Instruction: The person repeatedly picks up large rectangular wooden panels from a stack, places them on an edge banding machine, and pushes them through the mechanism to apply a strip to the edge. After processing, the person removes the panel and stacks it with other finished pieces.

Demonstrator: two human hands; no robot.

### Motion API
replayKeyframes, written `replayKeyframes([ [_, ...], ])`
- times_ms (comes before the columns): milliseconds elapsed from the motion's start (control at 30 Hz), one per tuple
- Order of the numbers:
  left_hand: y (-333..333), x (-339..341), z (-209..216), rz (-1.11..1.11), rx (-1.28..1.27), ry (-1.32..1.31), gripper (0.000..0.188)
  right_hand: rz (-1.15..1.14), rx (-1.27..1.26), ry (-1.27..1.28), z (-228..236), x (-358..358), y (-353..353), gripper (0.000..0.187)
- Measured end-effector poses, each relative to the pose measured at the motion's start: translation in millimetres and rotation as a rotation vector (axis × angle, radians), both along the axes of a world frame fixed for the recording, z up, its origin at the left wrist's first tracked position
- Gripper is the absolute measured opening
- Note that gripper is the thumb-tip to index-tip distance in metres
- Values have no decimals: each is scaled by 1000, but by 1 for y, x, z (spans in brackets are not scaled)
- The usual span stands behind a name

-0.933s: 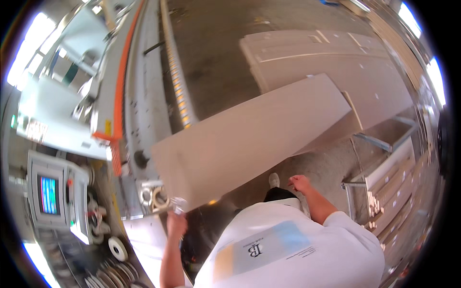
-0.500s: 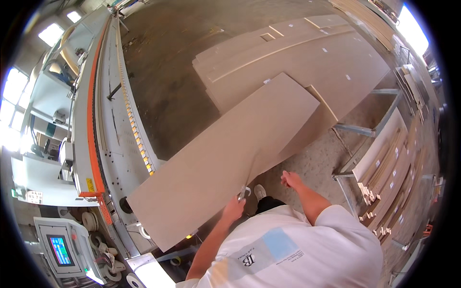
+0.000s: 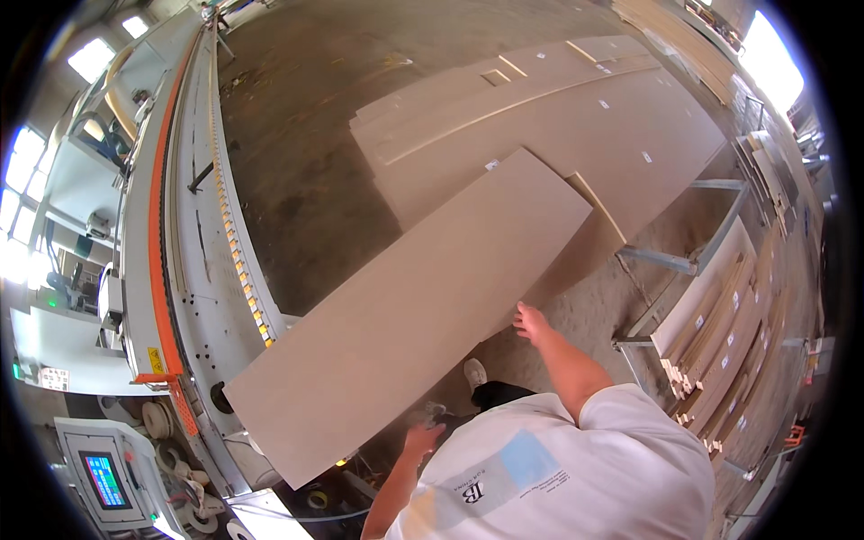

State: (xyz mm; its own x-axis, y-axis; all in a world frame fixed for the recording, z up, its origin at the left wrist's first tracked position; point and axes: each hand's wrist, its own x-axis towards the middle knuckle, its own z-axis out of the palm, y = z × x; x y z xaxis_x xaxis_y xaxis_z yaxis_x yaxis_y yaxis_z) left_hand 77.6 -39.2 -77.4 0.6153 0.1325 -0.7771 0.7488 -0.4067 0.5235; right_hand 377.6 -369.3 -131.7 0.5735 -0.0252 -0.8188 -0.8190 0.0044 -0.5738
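Note:
A long grey-brown panel (image 3: pixel 409 319) lies slantwise before me, its far end overlapping a stack of similar panels (image 3: pixel 540 126). My left hand (image 3: pixel 423 437) is closed around a silver metal tool (image 3: pixel 436 411) that looks like an air blow gun, close to the panel's near edge. Motion blurs the tool, and a thin hose (image 3: pixel 315 519) runs below that forearm. My right hand (image 3: pixel 532 322) is at the panel's near edge, farther along, with its fingers apart and holding nothing. I cannot tell whether its fingertips touch the board.
To the left runs a long machine with an orange strip (image 3: pixel 162 243) and a row of yellow-and-white rollers (image 3: pixel 243 270). A control box with a lit screen (image 3: pixel 105 480) stands at the lower left. On the right are a metal frame (image 3: pixel 661 258) and stacked narrow boards (image 3: pixel 720 324).
My left hand has drawn back toward me with the tool, off the panel's surface. My right hand has reached forward to the panel's edge, and its fingers have spread.

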Motion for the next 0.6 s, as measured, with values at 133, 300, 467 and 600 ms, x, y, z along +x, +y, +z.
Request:
replayKeyframes([
  [133, -18, 17, -34, -224, -39, -39, 48, -117, 143, 56, -15, 4, 25, 72],
  [300, -28, 25, -42, -109, 44, -38, 42, -206, 107, 121, 0, 18, 57, 67],
  [467, -17, -57, 20, 924, -106, -325, 15, -144, -10, 44, -7, 22, 50, 54],
  [600, -11, -149, 38, 1364, -171, -428, 16, -168, -77, 36, 18, 24, 56, 44],
])
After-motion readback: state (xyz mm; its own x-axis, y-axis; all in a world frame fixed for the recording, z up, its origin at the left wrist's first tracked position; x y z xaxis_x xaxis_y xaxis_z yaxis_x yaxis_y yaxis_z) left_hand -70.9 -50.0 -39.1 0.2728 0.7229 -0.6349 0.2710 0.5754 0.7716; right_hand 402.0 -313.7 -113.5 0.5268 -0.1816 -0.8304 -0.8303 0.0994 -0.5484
